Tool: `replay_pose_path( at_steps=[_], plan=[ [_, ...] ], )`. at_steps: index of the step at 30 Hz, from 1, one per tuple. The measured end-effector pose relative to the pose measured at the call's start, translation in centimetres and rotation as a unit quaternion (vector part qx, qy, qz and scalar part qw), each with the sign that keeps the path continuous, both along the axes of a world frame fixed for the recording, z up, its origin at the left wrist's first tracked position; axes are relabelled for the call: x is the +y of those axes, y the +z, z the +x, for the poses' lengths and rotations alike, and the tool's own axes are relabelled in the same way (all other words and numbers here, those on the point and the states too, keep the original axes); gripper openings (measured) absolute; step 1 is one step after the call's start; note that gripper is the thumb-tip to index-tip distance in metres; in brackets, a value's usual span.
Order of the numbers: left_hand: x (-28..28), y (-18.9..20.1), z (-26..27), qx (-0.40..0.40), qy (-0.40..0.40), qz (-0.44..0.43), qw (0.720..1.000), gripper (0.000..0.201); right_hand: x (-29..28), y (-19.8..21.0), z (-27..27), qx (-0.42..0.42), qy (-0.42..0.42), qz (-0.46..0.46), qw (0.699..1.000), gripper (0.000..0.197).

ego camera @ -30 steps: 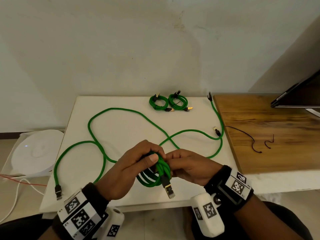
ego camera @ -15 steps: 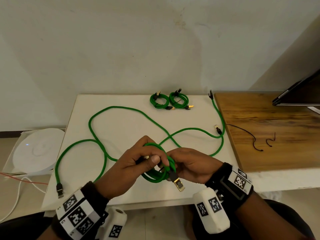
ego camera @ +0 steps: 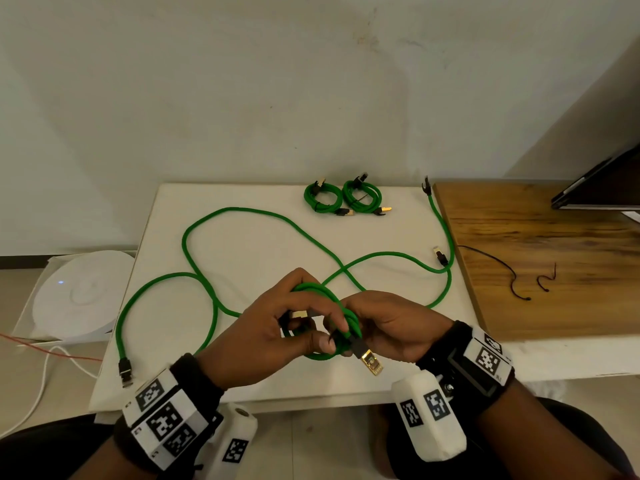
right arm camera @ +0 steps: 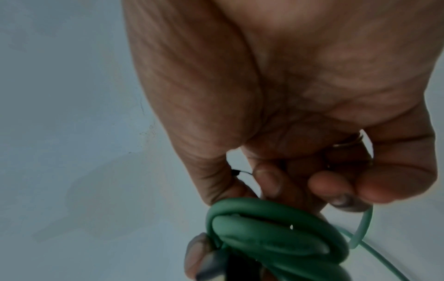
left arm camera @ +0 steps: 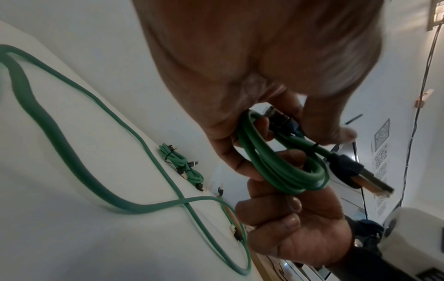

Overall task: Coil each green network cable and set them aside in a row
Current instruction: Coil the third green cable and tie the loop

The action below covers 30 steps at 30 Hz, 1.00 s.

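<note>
I hold a small coil of green network cable [ego camera: 341, 336] above the white table's [ego camera: 242, 258] front edge. My left hand [ego camera: 277, 334] grips its left side, thumb on top, one plug under the fingers. My right hand [ego camera: 388, 320] pinches the coil's right side, where a gold plug [ego camera: 370, 363] sticks out. The left wrist view shows the coil [left arm camera: 283, 171] with a thin black tie [left arm camera: 315, 146] across it. In the right wrist view the coil [right arm camera: 276, 235] sits at my fingertips [right arm camera: 266, 180]. Two tied coils [ego camera: 323, 200] [ego camera: 363, 197] lie side by side at the back.
Two long green cables lie loose on the table: one [ego camera: 214, 244] loops across the left and middle, another [ego camera: 446, 237] runs along the right edge. Black ties [ego camera: 495, 271] [ego camera: 545, 280] lie on the wooden board [ego camera: 554, 306]. A white round device [ego camera: 79, 296] sits left.
Both hands have turned the coil and lifted it a little away from me. The gold plug has swung to the right and up. The loose cables have not moved.
</note>
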State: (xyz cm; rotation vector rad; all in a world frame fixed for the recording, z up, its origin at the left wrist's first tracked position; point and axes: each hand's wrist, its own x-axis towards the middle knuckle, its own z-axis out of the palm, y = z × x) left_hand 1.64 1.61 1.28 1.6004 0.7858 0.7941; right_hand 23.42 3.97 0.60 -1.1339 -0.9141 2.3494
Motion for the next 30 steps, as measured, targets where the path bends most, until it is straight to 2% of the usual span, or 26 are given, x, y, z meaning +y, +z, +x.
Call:
replay_pose_path(
  at_steps=[4,8,14,18,23,26,30],
  plan=[
    [0.0,-0.7,0.6,-0.028,0.047,-0.019,0.998,0.007,-0.1,0.4,-0.1,-0.002,0.0,0.006,1.0,0.02],
    [-0.1,-0.7,0.6,-0.07,0.08,-0.051,0.993,0.006,0.0,0.7,0.0,0.007,-0.003,0.063,0.998,0.019],
    [0.2,-0.3,0.2,-0.146,0.152,-0.131,0.969,0.007,0.6,0.7,0.8,0.037,-0.079,0.114,0.99,0.02],
    [0.2,0.0,0.2,-0.144,0.154,-0.163,0.964,0.014,0.1,0.8,0.4,0.069,-0.101,0.149,0.981,0.025],
    [0.0,0.1,0.4,-0.142,0.168,-0.178,0.959,0.018,0.2,0.4,-0.2,0.043,-0.162,0.207,0.964,0.022],
    [0.1,0.1,0.4,-0.136,0.184,-0.187,0.955,0.013,0.0,0.5,-0.7,0.021,-0.193,0.245,0.95,0.017],
    [0.3,0.7,0.2,-0.138,0.19,-0.203,0.95,0.024,-0.6,0.4,-1.6,-0.007,-0.235,0.309,0.921,0.011]
  ],
)
